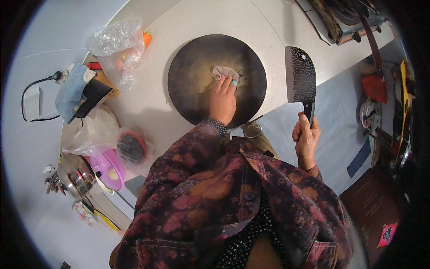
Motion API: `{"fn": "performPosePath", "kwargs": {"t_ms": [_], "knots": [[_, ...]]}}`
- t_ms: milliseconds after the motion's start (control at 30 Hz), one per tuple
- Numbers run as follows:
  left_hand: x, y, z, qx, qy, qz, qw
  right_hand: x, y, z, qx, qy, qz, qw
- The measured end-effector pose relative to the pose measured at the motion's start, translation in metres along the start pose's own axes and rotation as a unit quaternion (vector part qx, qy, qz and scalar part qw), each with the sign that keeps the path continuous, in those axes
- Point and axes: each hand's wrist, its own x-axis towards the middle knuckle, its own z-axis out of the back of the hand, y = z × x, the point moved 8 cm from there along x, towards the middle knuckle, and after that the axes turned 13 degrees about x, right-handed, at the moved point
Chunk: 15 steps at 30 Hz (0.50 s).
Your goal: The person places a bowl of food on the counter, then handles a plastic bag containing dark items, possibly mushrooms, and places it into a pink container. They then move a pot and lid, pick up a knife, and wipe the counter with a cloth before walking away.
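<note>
A round, dark chopping board (191,87) lies on the pale countertop, its middle worn to a yellowish brown. My left hand (223,101) presses a crumpled greyish cloth (226,72) against the board's surface, fingertips on the cloth's near edge. A teal band circles one finger of that hand. Off to the right, my right hand (306,136) grips the black handle of a broad cleaver (300,75). The blade points away from me, with its bright edge facing left and a dark mottled pattern on its side. It is held up beside the board, apart from it.
Clear plastic bags (116,42) with produce sit left of the board, an orange carrot (147,38) beside them. Nearer are a blue towel (72,90), a purple basin (107,169) and a steel pot (75,176). A gas stove (352,32) stands at the far right.
</note>
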Motion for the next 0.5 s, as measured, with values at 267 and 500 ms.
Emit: {"fn": "performPosePath", "kwargs": {"t_ms": [267,500], "knots": [[-0.021,-0.039,-0.001,0.005,0.051,-0.002,0.999,0.017,0.006,-0.012,-0.024,0.039,-0.017,0.999],[-0.030,-0.073,-0.009,-0.097,0.043,-0.077,0.991,0.011,0.014,-0.018,-0.038,0.048,-0.001,0.998]]}}
